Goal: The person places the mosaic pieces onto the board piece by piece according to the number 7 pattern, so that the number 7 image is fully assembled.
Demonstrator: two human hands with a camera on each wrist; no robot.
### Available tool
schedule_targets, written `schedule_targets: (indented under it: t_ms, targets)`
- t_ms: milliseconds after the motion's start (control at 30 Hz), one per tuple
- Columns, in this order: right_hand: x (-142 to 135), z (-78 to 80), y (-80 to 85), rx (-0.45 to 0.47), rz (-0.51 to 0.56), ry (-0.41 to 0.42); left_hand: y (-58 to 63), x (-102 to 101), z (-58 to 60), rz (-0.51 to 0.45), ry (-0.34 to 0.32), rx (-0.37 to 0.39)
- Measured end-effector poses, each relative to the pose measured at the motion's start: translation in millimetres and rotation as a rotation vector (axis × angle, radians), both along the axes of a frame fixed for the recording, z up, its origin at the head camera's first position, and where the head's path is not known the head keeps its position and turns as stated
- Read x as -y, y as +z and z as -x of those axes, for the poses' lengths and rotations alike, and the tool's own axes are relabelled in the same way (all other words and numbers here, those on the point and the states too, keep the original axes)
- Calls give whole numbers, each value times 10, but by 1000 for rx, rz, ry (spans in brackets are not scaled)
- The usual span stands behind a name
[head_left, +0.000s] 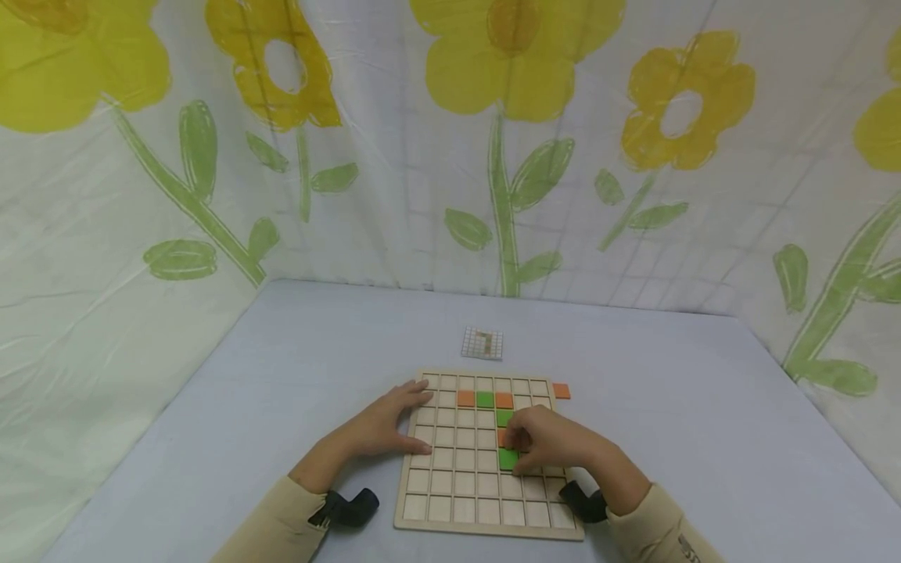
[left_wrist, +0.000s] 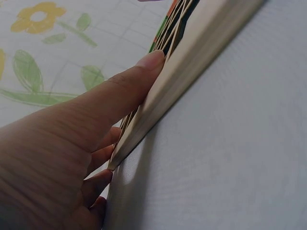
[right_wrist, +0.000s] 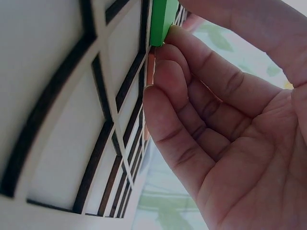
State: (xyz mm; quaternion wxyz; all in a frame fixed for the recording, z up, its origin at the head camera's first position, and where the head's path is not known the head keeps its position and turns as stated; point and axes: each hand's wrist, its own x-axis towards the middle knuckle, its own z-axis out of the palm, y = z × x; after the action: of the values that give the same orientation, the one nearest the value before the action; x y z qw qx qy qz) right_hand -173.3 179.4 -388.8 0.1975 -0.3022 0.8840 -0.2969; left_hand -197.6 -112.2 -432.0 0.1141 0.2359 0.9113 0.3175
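Note:
A wooden grid board (head_left: 464, 512) lies flat on the table, with a column of tiles running down from a short row. My right hand (head_left: 559, 439) is over the board, its thumb and index finger pinching the edge of a green square tile (head_left: 507, 460). The right wrist view shows this green tile (right_wrist: 162, 21) standing a little proud of the grid, with the other fingers curled beside it. My left hand (head_left: 382, 422) rests on the board's left edge, fingers spread. In the left wrist view its thumb (left_wrist: 152, 60) presses on the frame's top.
Orange tiles (head_left: 466, 399) and green tiles (head_left: 485, 399) sit in the upper cells. One loose orange tile (head_left: 561, 391) lies against the board's upper right side. Behind the board is a small pattern card (head_left: 482, 342). A flowered curtain (head_left: 394, 195) surrounds the table.

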Motion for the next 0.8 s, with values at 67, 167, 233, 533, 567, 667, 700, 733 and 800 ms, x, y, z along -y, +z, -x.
schedule_targets:
  t_ms: [67,167,233,533,567,667,700,733,800]
  targets:
    - [1,-1,4,0,1,0,0,1,1,-1,1,1]
    - [2,-4,7,1,5,4,-5,2,3,-2,2,6]
    - [0,-3,8,3,7,6,-10,3,5,-4,2,7]
    - [-9,7,-1,-1,15,15,-14,17,2,-9,-15,-12]
    - [-8,8,0,1,17,15,-12,17,1,-9,-14,-11]
    - [-12,9,1,12,21,17,-10,15,2,-9,-10,-6]
    - [-18,11,2,13,17,16,-9,14,2,-9,-9,-4]
    - [-29,16,5,7,13,15,-8,13,2,-9,-9,-1]
    - [-66,36,22,-10,16,9,-4,11,3,-12,-11,1]
